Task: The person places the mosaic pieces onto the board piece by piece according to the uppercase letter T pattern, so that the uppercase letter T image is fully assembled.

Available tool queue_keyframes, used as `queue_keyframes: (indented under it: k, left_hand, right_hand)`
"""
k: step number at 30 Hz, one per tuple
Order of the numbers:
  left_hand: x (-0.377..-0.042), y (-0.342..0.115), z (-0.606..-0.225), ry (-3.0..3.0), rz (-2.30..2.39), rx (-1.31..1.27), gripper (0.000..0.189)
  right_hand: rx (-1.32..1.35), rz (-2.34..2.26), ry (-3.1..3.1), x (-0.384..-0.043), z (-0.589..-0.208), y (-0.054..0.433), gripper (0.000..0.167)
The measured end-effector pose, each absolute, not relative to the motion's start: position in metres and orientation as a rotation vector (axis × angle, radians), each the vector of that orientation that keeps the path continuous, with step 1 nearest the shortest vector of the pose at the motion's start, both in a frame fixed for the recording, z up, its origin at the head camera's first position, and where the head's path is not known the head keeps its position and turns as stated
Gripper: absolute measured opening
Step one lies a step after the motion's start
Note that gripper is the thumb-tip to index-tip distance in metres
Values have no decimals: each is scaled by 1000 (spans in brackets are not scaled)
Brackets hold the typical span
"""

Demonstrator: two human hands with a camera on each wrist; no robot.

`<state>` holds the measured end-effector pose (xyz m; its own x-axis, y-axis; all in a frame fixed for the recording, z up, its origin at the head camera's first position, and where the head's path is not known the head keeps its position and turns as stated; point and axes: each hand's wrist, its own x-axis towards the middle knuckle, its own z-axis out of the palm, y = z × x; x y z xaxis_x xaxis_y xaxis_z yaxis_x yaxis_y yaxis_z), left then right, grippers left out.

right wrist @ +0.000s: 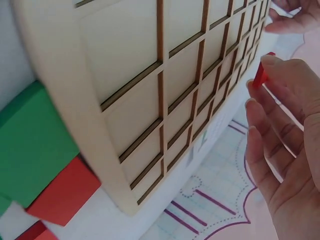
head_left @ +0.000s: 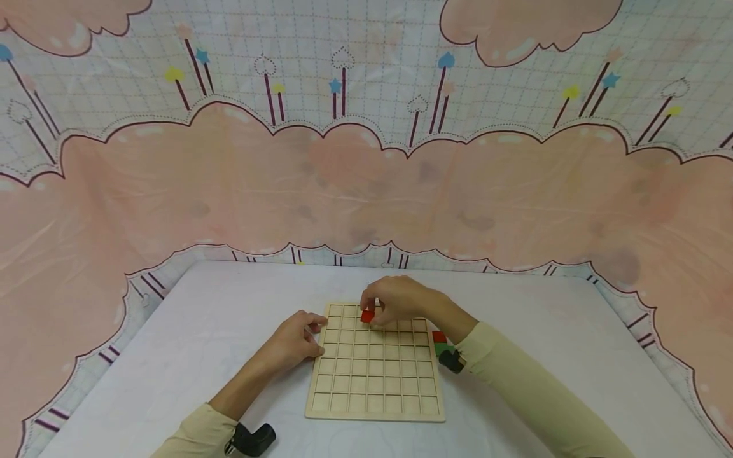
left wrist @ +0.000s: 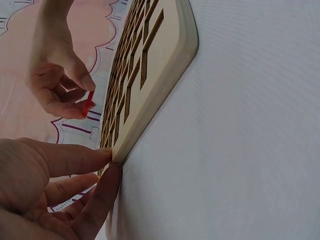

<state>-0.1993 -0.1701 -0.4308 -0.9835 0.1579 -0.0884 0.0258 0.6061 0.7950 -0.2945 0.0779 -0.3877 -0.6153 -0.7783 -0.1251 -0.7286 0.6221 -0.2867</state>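
Right hand (head_left: 395, 299): reaching across the far part of a wooden grid board (head_left: 375, 385), carrying a small red tile (head_left: 367, 316).
Right fingers: pinched together at thumb and forefinger, parted only by the tile's thin edge; bent loosely elsewhere.
Red tile: held above the far rows of cells, slightly left of the board's middle; clear of the wood in the left wrist view; seen nearly edge-on from both wrists.
Left hand (head_left: 294, 337): placed at the board's left edge, in its far half.
Left fingers: spread apart along that edge, touching it with the tips of thumb and forefinger.
Wooden grid board: lying flat on the white tabletop (head_left: 143, 381), marked off into square cells.
Beside the right edge: a green block (right wrist: 42, 132) and a red block (right wrist: 65, 192), touching each other; partly hidden by the right wrist in the head view.
Both wrists: wrapped in pale yellow-green sleeves (head_left: 527, 381), fitted with black wrist cameras (head_left: 254, 439).
Behind: a cloth backdrop (head_left: 366, 184), printed with peach clouds and coloured shapes on dark sticks.
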Motion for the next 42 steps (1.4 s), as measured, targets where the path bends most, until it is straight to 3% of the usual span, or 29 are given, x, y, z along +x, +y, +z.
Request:
queue_keyframes:
  k: [15,26,42]
  left_hand:
    - [-200,-170,-431,2691,1305,163,53]
    - [-200,-170,-431,2690,1298,156,54]
    - [-199,-169,-426,2677,1290,151,54]
  right_hand:
    - [-1279,-157,2611,-289,-388,63,21]
    - [-1257,-93,2621,-290,-392,59,29]
    - [-1162,-343,2599,-286,-382,94,27]
